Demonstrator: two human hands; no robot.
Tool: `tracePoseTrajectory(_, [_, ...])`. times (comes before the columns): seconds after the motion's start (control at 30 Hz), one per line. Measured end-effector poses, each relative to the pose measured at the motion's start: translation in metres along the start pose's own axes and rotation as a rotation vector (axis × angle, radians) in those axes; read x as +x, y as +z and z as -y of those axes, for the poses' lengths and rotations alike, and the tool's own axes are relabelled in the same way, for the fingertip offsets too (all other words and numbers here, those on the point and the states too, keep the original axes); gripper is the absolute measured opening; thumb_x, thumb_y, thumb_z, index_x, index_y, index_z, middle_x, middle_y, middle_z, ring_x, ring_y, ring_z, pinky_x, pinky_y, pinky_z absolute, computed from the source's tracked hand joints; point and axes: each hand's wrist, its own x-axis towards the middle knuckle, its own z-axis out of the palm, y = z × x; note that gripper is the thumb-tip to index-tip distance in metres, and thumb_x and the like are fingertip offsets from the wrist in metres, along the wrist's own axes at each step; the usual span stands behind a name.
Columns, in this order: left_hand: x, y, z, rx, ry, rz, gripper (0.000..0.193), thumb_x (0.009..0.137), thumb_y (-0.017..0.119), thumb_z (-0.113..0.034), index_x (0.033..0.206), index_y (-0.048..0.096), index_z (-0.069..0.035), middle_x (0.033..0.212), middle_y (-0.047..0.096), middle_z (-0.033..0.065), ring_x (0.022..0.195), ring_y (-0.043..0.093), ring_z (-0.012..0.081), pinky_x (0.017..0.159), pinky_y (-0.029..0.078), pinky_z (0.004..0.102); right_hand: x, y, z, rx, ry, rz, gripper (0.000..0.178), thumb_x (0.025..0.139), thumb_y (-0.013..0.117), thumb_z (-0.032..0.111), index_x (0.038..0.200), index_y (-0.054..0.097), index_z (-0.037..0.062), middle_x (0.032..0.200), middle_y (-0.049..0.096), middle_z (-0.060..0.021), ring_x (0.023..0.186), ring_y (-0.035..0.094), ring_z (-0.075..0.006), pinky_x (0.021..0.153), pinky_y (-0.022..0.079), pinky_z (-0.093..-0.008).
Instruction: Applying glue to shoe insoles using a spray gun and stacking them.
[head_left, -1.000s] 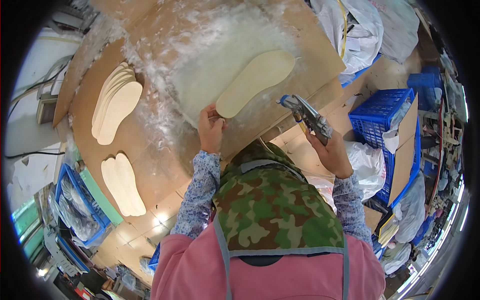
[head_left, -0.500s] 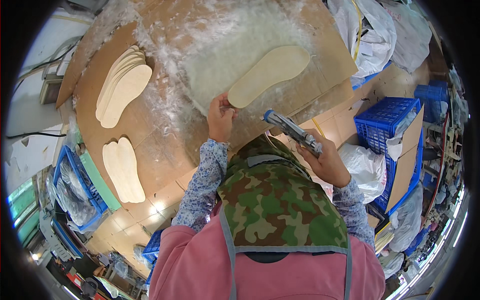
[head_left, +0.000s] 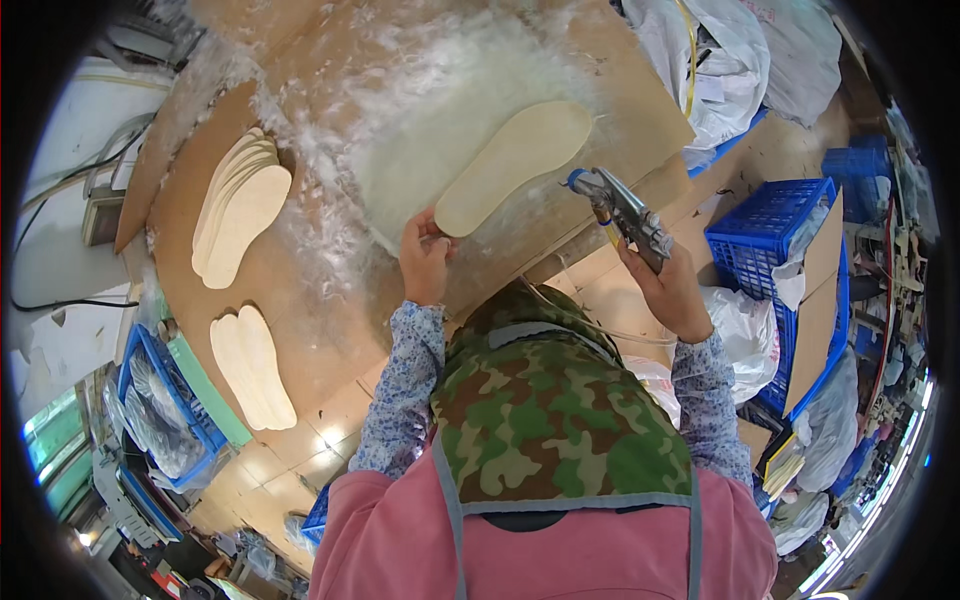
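Observation:
A cream insole (head_left: 515, 165) lies slanted on a cardboard sheet in front of me, over a patch coated with whitish fibres. My left hand (head_left: 424, 262) pinches its near, narrower end between thumb and fingers. To the right, my right hand (head_left: 675, 295) is wrapped around a metal spray gun (head_left: 630, 215) with a blue-ringed nozzle. The gun is raised near the board's right edge, apart from the insole, its nozzle facing up and left. A pale hose (head_left: 600, 325) runs below it. Whether anything sprays out cannot be seen.
At left on the board lie a fanned stack of insoles (head_left: 240, 225) and a smaller overlapping group (head_left: 253, 370). Blue crates (head_left: 770, 235) with a cardboard piece stand on the right. White bags (head_left: 720, 80) sit at the far right; another blue crate (head_left: 165, 405) stands at left.
My right hand has moved the spray gun right and farther from me, away from the insole's near end. My left hand keeps its pinch on the insole. The whole view has shifted slightly.

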Motion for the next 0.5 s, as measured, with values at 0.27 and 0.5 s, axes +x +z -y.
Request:
tracePoseTrajectory(0.27, [0.001,0.001,-0.001,0.037,-0.001,-0.016,0.042,0.082,0.046,0.005,0.124,0.044,0.0,0.105,0.054,0.0109,0.084,0.061,0.0166,0.067,0.052,0.0261,0.003,-0.015,-0.006,-0.033,0.025,-0.12,0.028,0.088,0.06,0.011,0.111,0.054,-0.0038,0.073,0.06,-0.0142,0.062,0.053,-0.021,0.059,0.044,-0.0327])
tracePoseTrajectory(0.5, [0.005,0.005,-0.004,0.072,0.013,-0.024,0.039,0.084,0.049,0.003,0.122,0.041,-0.001,0.104,0.052,0.0109,0.081,0.061,0.0157,0.063,0.051,0.0249,-0.004,-0.022,-0.017,0.006,0.088,-0.169,0.022,0.088,0.06,0.012,0.104,0.055,-0.0025,0.069,0.056,-0.0116,0.06,0.051,-0.0187,0.056,0.042,-0.0316])
